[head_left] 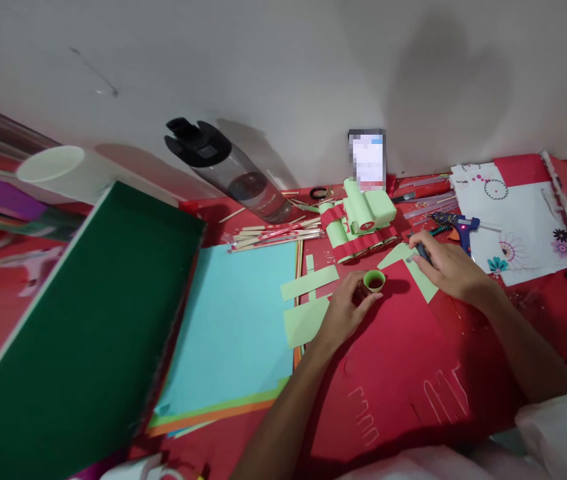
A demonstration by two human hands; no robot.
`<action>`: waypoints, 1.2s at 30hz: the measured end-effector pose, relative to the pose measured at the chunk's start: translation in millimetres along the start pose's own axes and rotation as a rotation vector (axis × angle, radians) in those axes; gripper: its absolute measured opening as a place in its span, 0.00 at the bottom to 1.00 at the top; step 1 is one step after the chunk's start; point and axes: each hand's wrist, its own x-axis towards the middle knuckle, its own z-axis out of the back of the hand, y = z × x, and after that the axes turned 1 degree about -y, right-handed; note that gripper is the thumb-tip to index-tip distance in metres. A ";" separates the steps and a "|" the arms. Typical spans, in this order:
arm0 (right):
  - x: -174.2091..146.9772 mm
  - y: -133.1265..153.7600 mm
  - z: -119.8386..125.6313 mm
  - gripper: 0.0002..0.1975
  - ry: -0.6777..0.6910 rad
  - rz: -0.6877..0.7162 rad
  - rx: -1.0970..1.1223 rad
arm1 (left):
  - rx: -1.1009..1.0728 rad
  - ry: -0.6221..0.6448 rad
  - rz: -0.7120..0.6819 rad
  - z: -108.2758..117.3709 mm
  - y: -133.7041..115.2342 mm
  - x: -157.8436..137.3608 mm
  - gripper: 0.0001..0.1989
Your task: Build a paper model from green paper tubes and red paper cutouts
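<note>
My left hand (349,303) is closed around a small green paper tube (374,281), its round mouth facing up. My right hand (446,267) grips a small dark-handled tool (422,253); its exact kind is hard to make out. The tool is over light green paper pieces (422,279) lying on a red sheet (388,353) with cut and drawn outlines near its front. Just beyond my hands sits a model of rolled green paper with red bands (361,223). Green paper strips (309,283) lie left of my left hand.
A stack of coloured paper (233,320) and a dark green board (88,320) are at the left. Behind them stand a water bottle (243,183) and wooden sticks (273,235). A phone (368,157) leans on the wall. A blue glue gun (463,227) lies right, beside decorated white paper (528,220).
</note>
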 end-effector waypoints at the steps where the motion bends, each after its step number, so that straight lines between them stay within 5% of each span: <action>1: 0.1 -0.5 -1.2 0.13 -0.005 0.023 0.131 | 0.005 0.000 0.002 0.1 0.5 -0.2 0.15; 6: 9.5 -5.4 -18.4 0.12 0.064 0.014 0.737 | 0.017 0.001 0.004 -0.1 2.2 -1.1 0.16; 10: 18.8 -9.4 -38.6 0.14 0.062 0.006 0.935 | 0.014 0.002 0.003 0.1 1.5 -1.0 0.15; 18: 17.5 -7.8 -69.7 0.11 -0.155 0.054 0.640 | 0.034 -0.013 -0.024 2.3 1.6 -2.7 0.12; 36: 14.2 -6.5 -78.5 0.06 -0.081 0.093 0.486 | 0.030 -0.018 -0.098 4.9 2.0 -5.6 0.16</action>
